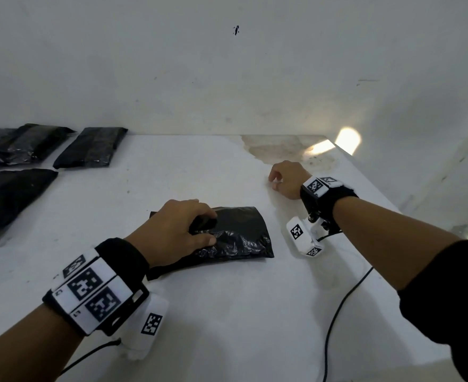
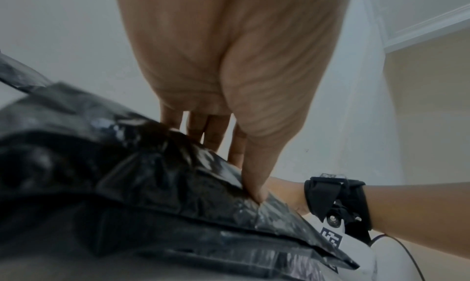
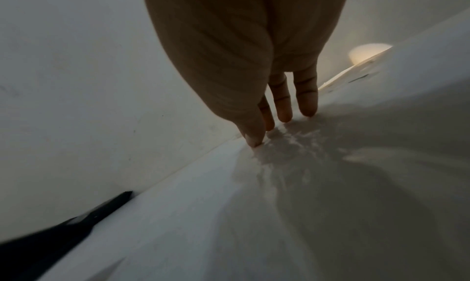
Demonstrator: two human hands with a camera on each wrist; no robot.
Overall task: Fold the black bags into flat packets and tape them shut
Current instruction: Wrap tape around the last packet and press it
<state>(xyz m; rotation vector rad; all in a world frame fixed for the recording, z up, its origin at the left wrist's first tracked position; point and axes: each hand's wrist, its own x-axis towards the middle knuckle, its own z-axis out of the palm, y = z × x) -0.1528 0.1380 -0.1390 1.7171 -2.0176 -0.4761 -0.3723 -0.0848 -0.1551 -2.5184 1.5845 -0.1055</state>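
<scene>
Black plastic, crinkled and glossy: one folded bag [image 1: 235, 232] lay flat near the middle of the white desk [image 1: 227, 312], layers stacked, apparently kept closed only by the weight upon it. Left hand [image 1: 177, 230] rested over the bag's left part, fingers curled down onto the top fold and thumb pressing the film, most likely so the springy plastic could not open before sealing. Right hand [image 1: 288, 179] stood well apart, farther back on the desk, fingertips [image 3: 284, 112] loosely bent and touching the bare surface; whether it was pinching anything, such as a tape end, could not be told, and no tape roll showed. Finished packets [image 1: 89, 147], four or so, sat in rows at the far left against the wall [image 1: 227, 78], presumably set aside to keep the working area free. A black cable [image 1: 337, 312] trailed off the desk's near edge.
</scene>
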